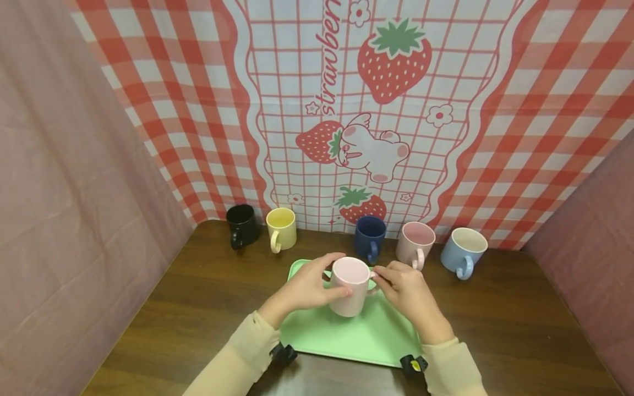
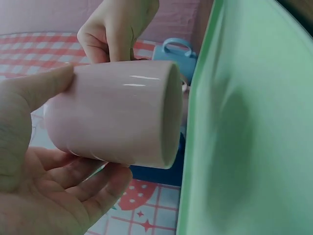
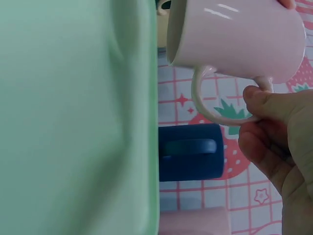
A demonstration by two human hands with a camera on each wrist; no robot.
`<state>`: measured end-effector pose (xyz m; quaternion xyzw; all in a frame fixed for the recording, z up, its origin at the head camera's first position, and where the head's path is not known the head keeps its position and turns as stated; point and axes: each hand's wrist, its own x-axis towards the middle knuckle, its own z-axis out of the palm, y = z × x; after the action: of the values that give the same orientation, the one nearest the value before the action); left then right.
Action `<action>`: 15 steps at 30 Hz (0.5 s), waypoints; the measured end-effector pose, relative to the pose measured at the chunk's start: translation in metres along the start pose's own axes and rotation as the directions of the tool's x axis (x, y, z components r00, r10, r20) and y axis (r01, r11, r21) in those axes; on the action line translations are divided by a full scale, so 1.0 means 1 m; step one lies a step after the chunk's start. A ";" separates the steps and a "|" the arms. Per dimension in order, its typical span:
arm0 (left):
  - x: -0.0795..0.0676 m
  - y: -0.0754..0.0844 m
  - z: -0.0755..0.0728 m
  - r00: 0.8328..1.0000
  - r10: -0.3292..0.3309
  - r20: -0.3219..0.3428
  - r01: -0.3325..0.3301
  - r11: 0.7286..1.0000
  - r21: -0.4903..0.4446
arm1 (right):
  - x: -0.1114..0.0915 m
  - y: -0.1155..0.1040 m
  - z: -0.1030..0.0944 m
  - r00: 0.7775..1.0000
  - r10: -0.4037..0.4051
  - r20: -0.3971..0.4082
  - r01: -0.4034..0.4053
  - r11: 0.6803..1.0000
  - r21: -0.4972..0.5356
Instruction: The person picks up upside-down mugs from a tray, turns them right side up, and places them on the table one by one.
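Both my hands hold a pale pink mug (image 1: 349, 294) above a light green tray (image 1: 366, 338). In the wrist views its hollow end appears to face down toward the tray, with a gap between. My left hand (image 1: 309, 286) spans the mug's body, thumb on the near side and fingers behind, as the left wrist view shows. My right hand (image 1: 408, 289) pinches the handle (image 3: 198, 98) between thumb and fingers. In the right wrist view, the thumb covers part of the handle's upper end.
Along the back of the wooden table (image 1: 520, 330) stand a black mug (image 1: 242, 225), a yellow mug (image 1: 282, 228), a dark blue mug (image 1: 369, 236), another pink mug (image 1: 415, 245) and a light blue mug (image 1: 463, 250). A strawberry-patterned cloth (image 1: 277, 82) hangs behind them.
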<state>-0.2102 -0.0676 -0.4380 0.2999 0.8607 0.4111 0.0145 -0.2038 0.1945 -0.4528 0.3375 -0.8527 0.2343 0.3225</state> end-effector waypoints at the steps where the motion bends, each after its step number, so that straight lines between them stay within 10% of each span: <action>1: 0.000 0.002 -0.001 1.000 0.012 -0.014 -0.012 1.000 -0.010 | 0.001 0.000 -0.002 1.000 -0.006 -0.012 0.006 1.000 0.006; 15: -0.002 0.011 -0.006 0.988 0.033 -0.151 -0.061 0.981 -0.183 | 0.005 0.000 -0.013 0.993 0.040 -0.107 -0.025 0.990 0.138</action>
<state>-0.2051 -0.0676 -0.4268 0.2864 0.8096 0.5115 -0.0307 -0.2015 0.1998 -0.4405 0.3312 -0.8211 0.3155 0.3413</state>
